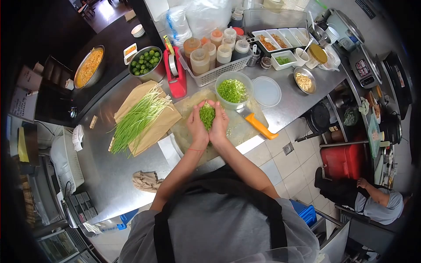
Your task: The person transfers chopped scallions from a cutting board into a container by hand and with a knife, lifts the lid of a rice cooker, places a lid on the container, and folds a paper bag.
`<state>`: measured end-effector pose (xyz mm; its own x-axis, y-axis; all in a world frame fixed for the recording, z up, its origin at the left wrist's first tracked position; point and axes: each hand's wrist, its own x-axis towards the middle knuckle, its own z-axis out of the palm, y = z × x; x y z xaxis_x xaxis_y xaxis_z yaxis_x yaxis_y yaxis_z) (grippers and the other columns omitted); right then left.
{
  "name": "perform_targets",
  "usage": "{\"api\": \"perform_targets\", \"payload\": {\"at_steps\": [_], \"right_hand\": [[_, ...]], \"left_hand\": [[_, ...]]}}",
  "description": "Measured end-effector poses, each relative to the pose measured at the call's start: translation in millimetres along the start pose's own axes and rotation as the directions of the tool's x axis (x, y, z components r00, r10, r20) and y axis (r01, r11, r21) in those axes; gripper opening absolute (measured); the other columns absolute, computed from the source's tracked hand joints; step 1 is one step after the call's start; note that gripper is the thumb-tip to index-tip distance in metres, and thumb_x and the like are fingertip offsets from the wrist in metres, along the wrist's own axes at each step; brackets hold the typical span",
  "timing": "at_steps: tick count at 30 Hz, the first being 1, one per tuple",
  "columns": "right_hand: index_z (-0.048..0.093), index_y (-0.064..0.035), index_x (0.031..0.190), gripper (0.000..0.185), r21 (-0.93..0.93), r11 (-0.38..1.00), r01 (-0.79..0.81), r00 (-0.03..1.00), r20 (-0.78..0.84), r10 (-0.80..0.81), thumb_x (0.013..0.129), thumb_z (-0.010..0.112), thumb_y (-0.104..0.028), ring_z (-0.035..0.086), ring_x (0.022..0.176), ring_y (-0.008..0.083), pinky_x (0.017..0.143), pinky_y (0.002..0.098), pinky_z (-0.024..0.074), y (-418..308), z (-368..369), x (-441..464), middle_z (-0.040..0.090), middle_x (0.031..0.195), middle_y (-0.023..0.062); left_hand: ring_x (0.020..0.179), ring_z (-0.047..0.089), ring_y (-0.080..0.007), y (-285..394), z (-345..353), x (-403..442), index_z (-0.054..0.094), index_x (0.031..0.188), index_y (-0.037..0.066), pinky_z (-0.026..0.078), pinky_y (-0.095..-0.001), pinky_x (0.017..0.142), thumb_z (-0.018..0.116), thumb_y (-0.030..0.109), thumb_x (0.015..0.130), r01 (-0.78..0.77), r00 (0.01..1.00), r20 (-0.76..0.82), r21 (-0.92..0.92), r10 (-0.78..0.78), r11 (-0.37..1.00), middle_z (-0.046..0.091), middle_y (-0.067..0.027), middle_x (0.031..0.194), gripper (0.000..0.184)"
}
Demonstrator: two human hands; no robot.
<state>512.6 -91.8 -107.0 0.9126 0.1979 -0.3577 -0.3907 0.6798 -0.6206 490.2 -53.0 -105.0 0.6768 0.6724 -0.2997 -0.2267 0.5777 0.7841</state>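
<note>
Chopped green herbs lie cupped between my left hand and my right hand, over a worn cutting board. Just beyond my fingers, a round clear tub holds more chopped greens. A knife with an orange handle rests at the board's right side, its blade pointing toward the tub. Long uncut green stalks lie on brown paper to the left. The undersides of both hands are hidden.
Behind the board stand a red tape dispenser, a bowl of green limes and a basket of bottles. A clear lid lies right of the tub. A crumpled cloth sits near the front edge. Another person is at the far right.
</note>
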Motion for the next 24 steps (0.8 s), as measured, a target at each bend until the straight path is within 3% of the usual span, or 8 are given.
{"api": "perform_targets", "payload": {"at_steps": [5, 9, 12, 14, 18, 24], "right_hand": [[0.065, -0.0002, 0.095, 0.033, 0.033, 0.975, 0.22, 0.976, -0.007, -0.219, 0.095, 0.048, -0.029, 0.058, 0.075, 0.0111, 0.07, 0.025, 0.0485, -58.8, 27.2, 26.7, 0.064, 0.09, 0.0064], [0.064, 0.001, 0.093, 0.035, 0.019, 0.935, 0.353, 0.935, 0.017, -0.353, 0.097, 0.045, -0.029, 0.059, 0.074, 0.0121, 0.073, 0.0263, 0.0485, -80.4, 22.1, 74.6, 0.066, 0.086, 0.0088], [0.062, 0.002, 0.099, 0.035, -0.164, 0.89, 0.424, 0.905, 0.042, -0.424, 0.098, 0.042, -0.027, 0.06, 0.084, 0.015, 0.083, 0.0288, 0.0457, -82.6, 9.9, 96.9, 0.067, 0.082, 0.0103], [0.058, 0.0029, 0.105, 0.036, -0.223, 0.861, 0.457, 0.888, 0.06, -0.455, 0.098, 0.041, -0.028, 0.058, 0.096, 0.0178, 0.091, 0.0317, 0.0414, -80.7, 2.7, 102.2, 0.067, 0.085, 0.0124], [0.053, 0.0032, 0.113, 0.033, -0.212, 0.855, 0.474, 0.881, 0.109, -0.461, 0.097, 0.042, -0.024, 0.052, 0.111, 0.0201, 0.1, 0.034, 0.0343, -77.3, -5.6, 106.7, 0.068, 0.087, 0.0144], [0.059, 0.0038, 0.107, 0.021, -0.364, 0.822, 0.438, 0.899, 0.143, -0.415, 0.092, 0.049, -0.008, 0.058, 0.099, 0.0161, 0.094, 0.0291, 0.0379, -81.4, -9.8, 108.9, 0.066, 0.094, 0.0107]], "left_hand": [[0.088, 0.059, -0.0132, 17.8, 68.8, 12.4, 0.063, 0.105, -0.001, 0.048, -0.0255, 0.079, 0.048, 0.027, 0.095, 0.016, 0.978, 0.211, -0.063, -0.002, 0.998, 0.063, -0.0066, 0.101, 0.033], [0.087, 0.058, -0.0123, -13.0, 102.2, 57.1, 0.063, 0.106, -0.001, 0.047, -0.0253, 0.077, 0.049, 0.027, 0.095, -0.055, 0.965, 0.255, 0.002, 0.053, 0.998, 0.063, -0.0064, 0.1, 0.033], [0.09, 0.057, -0.0123, -31.0, 105.7, 76.5, 0.063, 0.106, -0.002, 0.045, -0.0263, 0.081, 0.049, 0.027, 0.095, -0.066, 0.963, 0.268, 0.11, 0.034, 0.992, 0.063, -0.0067, 0.101, 0.033], [0.093, 0.056, -0.0128, -32.4, 104.9, 80.8, 0.062, 0.106, -0.002, 0.043, -0.0278, 0.085, 0.048, 0.026, 0.095, -0.105, 0.964, 0.26, 0.216, 0.046, 0.971, 0.063, -0.0068, 0.102, 0.034], [0.104, 0.054, -0.0164, -26.4, 102.2, 75.4, 0.059, 0.111, -0.004, 0.036, -0.0314, 0.096, 0.045, 0.03, 0.096, -0.012, 0.954, 0.291, 0.254, -0.065, 0.967, 0.062, -0.0103, 0.108, 0.04], [0.128, 0.037, -0.0237, -20.9, 98.2, 81.8, 0.036, 0.133, -0.005, 0.019, -0.0355, 0.109, 0.037, 0.046, 0.095, 0.131, 0.915, 0.346, 0.233, -0.208, 0.964, 0.051, -0.0173, 0.127, 0.064]]}}
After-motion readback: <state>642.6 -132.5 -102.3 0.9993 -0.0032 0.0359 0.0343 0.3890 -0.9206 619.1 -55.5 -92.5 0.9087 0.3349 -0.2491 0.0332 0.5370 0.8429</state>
